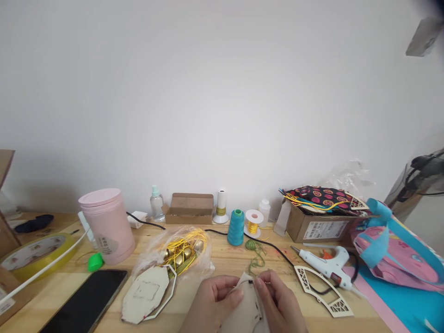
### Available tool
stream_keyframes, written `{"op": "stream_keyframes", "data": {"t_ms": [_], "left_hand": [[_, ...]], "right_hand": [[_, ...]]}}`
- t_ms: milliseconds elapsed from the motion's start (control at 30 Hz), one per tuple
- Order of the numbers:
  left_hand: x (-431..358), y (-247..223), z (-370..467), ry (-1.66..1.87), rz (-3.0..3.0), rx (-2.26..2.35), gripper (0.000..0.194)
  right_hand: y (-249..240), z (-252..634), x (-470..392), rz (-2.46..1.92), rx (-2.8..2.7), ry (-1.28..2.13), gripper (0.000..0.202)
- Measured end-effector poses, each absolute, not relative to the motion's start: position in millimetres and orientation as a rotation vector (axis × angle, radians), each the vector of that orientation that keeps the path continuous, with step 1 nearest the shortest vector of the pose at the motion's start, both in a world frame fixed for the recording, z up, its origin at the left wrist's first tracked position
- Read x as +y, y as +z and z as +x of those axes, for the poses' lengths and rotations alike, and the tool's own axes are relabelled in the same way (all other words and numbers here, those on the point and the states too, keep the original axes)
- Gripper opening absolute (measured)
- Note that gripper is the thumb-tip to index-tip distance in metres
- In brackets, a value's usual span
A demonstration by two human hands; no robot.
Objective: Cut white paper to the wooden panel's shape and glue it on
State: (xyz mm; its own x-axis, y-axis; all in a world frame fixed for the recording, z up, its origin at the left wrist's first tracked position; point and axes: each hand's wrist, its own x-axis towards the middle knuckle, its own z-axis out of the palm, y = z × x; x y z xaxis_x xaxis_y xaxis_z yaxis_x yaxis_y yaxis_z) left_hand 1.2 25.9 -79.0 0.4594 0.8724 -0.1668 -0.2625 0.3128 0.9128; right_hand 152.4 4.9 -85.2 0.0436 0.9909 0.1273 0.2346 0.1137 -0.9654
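Observation:
My left hand (211, 303) and my right hand (277, 300) meet at the bottom middle of the view, both pinching a small beige fabric piece (247, 305) held between them. A green thread (255, 256) runs up from the piece to a small green tangle on the wooden table (222, 259). Just left of my hands lies a flat beige lantern-shaped panel (145, 293), partly under a clear plastic bag of gold bells and yellow cord (182, 252).
A pink lidded cup (107, 226), black phone (86, 300), yellow tape roll (33, 254) and green cap (95, 262) sit left. Teal thread cone (236, 227), gold spool (254, 223), glue gun (328, 264), cut wooden fan frame (322, 289), cardboard box of fabric (322, 212) and pink-blue bag (395, 254) lie right.

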Motion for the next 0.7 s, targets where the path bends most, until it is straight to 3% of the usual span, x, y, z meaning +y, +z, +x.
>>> {"op": "stream_keyframes", "data": {"t_ms": [400,700], "left_hand": [[24.9,-74.5,-1.3,0.821,1.042,0.828,0.037],[21.8,-62.2,-11.6,0.754,1.109,0.894,0.032]], "right_hand": [[-83.0,151.9,6.5,-1.296,-1.368,1.178,0.039],[-84.0,153.0,7.7,-1.348,-1.375,1.142,0.036]]}}
